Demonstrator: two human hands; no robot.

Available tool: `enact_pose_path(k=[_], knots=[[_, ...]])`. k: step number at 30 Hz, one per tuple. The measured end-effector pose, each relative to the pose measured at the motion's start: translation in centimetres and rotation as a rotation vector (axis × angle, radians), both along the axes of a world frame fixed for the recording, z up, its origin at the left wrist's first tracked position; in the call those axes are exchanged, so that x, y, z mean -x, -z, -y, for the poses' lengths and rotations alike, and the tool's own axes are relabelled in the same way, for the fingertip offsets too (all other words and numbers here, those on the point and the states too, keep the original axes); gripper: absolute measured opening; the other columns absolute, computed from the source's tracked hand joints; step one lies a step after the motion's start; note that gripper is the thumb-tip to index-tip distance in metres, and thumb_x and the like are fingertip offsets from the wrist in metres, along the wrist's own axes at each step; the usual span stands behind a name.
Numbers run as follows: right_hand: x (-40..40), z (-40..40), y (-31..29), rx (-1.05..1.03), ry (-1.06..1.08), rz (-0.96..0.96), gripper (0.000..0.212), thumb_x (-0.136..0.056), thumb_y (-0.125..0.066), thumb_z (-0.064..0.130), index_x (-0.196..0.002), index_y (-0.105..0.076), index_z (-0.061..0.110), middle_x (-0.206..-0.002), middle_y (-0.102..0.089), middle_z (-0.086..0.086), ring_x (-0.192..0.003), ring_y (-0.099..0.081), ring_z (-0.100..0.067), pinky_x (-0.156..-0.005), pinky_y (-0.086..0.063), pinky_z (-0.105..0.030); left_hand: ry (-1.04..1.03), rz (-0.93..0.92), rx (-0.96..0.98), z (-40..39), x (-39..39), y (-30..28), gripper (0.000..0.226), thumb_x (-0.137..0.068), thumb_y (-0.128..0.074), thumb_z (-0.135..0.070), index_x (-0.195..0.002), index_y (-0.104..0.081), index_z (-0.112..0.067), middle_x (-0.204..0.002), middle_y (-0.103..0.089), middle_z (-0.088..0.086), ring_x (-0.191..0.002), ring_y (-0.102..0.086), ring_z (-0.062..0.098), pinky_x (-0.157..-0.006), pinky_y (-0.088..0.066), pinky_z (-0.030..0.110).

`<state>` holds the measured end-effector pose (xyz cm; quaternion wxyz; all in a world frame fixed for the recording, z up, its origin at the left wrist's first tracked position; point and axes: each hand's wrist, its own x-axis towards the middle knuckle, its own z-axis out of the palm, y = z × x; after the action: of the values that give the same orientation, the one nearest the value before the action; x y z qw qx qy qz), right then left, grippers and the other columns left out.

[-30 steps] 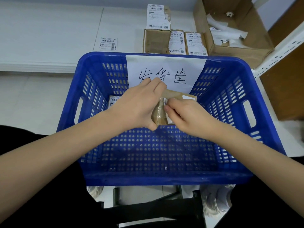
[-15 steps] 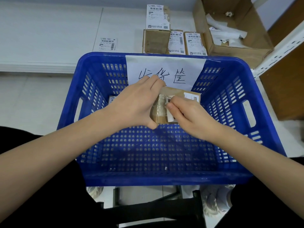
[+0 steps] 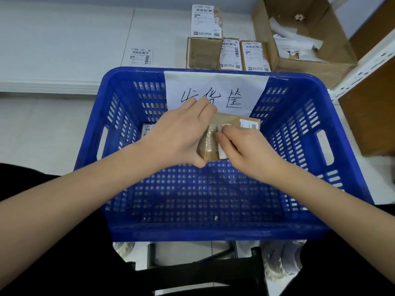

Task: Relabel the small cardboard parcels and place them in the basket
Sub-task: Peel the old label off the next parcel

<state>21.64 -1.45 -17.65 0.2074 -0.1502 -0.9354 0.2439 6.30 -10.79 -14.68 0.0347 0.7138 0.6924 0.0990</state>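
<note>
Holding a small cardboard parcel above the blue basket, the left hand has its grip clamped on the parcel, with the fingers over the far edge and the thumb at the near corner. The right hand has its fingertips together in a pinch on a white label that lies on the parcel's top face. Another part of this label, with a small printed code, shows at the far right corner of the parcel. The parcel is wrapped with clear tape on its left part.

Inside the basket, a second labelled parcel lies on the bottom near the left wall, mostly hidden behind the left wrist. A white paper sign with handwritten characters hangs over the far wall of the basket.

Behind the basket, on the white counter, 3 brown parcels stand side by side, and 1 more labelled parcel lies on top of the left one. A loose shipping label lies flat on the counter, to the left of them. To the right, an open cardboard box contains crumpled white paper.
</note>
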Motion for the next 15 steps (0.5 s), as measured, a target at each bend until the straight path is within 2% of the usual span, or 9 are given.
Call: enact_pose_path(k=[4,7,11,15], knots=[[0.0,-0.2,-0.2,0.042,-0.007,-0.025,0.032,-0.097,-0.033,0.029,-0.067,-0.033,0.019,-0.054,-0.026,0.019,-0.044,-0.031,-0.001,-0.048,-0.027,-0.011,-0.012,0.036,-0.013,0.0,0.2,0.0,0.092,-0.04,-0.09,-0.036,-0.116,-0.052,-0.002,-0.104,-0.05,0.007,-0.087,-0.037,0.015,-0.055,-0.035,0.03],[-0.3,-0.2,-0.4,0.058,-0.008,-0.038,0.032,-0.097,-0.034,0.029,-0.066,-0.032,0.02,-0.054,-0.027,0.018,-0.048,-0.035,-0.001,-0.051,-0.029,-0.011,-0.005,0.059,-0.032,0.1,0.3,-0.1,0.091,-0.041,-0.089,-0.035,-0.116,-0.052,-0.001,-0.104,-0.051,0.008,-0.089,-0.045,0.021,-0.056,-0.035,0.029],[-0.8,-0.3,-1.0,0.066,-0.015,-0.049,0.033,-0.097,-0.035,0.029,-0.066,-0.032,0.021,-0.052,-0.028,0.015,-0.051,-0.039,-0.002,-0.051,-0.03,-0.01,0.011,0.115,-0.072,0.2,0.2,-0.1,0.09,-0.042,-0.088,-0.037,-0.117,-0.052,-0.002,-0.104,-0.052,0.008,-0.09,-0.045,0.019,-0.059,-0.047,0.036],[-1.8,-0.5,-1.4,0.107,-0.013,-0.039,0.035,-0.097,-0.036,0.031,-0.064,-0.035,0.018,-0.052,-0.031,0.014,-0.052,-0.038,-0.006,-0.051,-0.03,-0.011,0.033,0.155,-0.093,0.2,0.0,-0.2,0.091,-0.043,-0.089,-0.038,-0.118,-0.052,-0.001,-0.104,-0.053,0.009,-0.09,-0.048,0.021,-0.064,-0.049,0.036]])
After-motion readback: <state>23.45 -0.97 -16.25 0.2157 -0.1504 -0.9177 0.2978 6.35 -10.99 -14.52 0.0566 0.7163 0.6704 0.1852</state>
